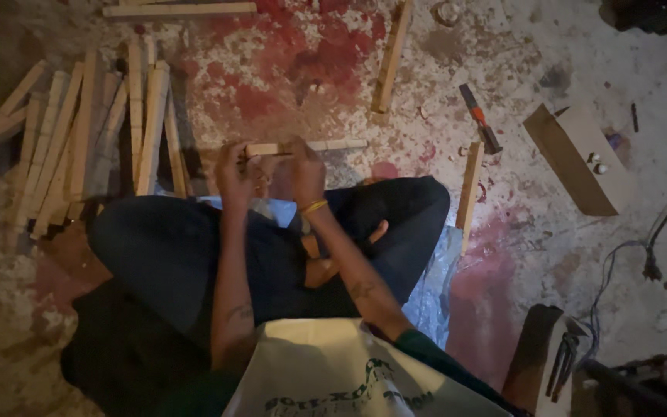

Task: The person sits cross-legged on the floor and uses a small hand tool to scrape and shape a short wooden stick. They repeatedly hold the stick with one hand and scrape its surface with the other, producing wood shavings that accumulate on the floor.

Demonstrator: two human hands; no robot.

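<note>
I see a short wooden strip (303, 147) held level just above the floor, in front of the crossed legs (272, 239), with both hands on its left end and the rest of it running out to the right, unsupported. My left hand (235, 176) has its fingers curled around the end of the strip, pinching it from the near side; my right hand (306, 171) sits just beside it, fingers pressed together over the top of the wood, a yellow bangle (314, 206) on that wrist. Whether a small tool is tucked inside either grip I cannot tell, the light is too dim. To do this well, I judge the hands should stay close together so the strip does not twist, and the free end should be kept from dipping toward the floor (503, 232). The grip looks firm enough; a looser hold would let the piece rock. To the left lies a heap of similar strips (86, 139), near but not touching the one in hand, so there is room to work. A longer stick (391, 58) lies further ahead, another (468, 185) stands beside the right knee, a chisel with an orange handle (479, 117) lies near it, and a cardboard box (577, 158) sits well apart to the right.
</note>
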